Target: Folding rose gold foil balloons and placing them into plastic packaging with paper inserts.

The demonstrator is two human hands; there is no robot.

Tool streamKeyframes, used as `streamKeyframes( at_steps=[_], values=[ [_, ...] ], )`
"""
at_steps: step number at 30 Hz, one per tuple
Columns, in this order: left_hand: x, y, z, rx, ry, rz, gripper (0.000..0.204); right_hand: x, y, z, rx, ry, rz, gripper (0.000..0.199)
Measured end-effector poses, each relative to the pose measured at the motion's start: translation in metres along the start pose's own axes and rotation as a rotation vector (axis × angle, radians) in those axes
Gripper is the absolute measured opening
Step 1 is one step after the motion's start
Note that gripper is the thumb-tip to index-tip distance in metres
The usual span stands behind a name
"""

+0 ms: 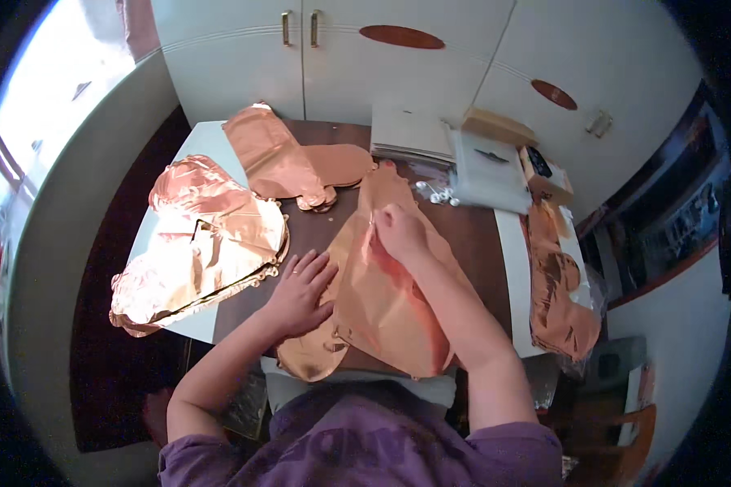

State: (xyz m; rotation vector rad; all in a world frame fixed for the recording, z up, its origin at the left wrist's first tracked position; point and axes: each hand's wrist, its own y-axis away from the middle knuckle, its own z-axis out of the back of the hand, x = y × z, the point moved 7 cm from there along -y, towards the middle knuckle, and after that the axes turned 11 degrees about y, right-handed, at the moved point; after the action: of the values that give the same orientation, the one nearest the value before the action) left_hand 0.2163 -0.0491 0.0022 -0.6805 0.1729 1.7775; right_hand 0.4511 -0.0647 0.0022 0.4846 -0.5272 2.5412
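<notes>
Foil balloon [382, 300] looks light, limp, crinkly and easily torn. Right hand [400, 231] pinches its upper edge; left hand [299, 294] lies open, pressing it to the tabletop [471, 231].

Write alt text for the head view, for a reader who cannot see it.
A person's right hand pinches the top of a flat rose-gold foil balloon on a dark table, the left hand pressed flat beside it. More foil balloons lie to the left.

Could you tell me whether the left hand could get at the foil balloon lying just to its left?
Probably yes: the left hand lies flat and empty beside that foil balloon, with nothing between them.
</notes>
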Motion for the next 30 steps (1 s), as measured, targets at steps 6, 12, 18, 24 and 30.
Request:
streamKeyframes(
  at_steps=[6,12,18,24,30],
  values=[
    [0.064,-0.047,0.038,-0.243,0.2,-0.084,0.031,-0.02,0.044,0.03,-0.043,0.26,0.397,0.036],
    [0.1,-0.106,0.055,-0.3,0.081,-0.157,0.026,-0.038,0.047,0.031,0.135,0.201,0.385,0.044],
    [0.118,-0.116,0.05,-0.206,0.177,-0.095,0.021,-0.041,0.045,0.035,0.137,0.256,0.424,0.041],
    [0.116,-0.128,0.075,-0.158,0.224,0.061,0.014,-0.019,0.024,0.048,0.035,0.326,0.51,0.025],
    [0.145,-0.138,0.078,-0.014,0.521,0.405,0.02,0.066,-0.035,0.033,0.057,-0.098,0.626,0.018]
  ],
)
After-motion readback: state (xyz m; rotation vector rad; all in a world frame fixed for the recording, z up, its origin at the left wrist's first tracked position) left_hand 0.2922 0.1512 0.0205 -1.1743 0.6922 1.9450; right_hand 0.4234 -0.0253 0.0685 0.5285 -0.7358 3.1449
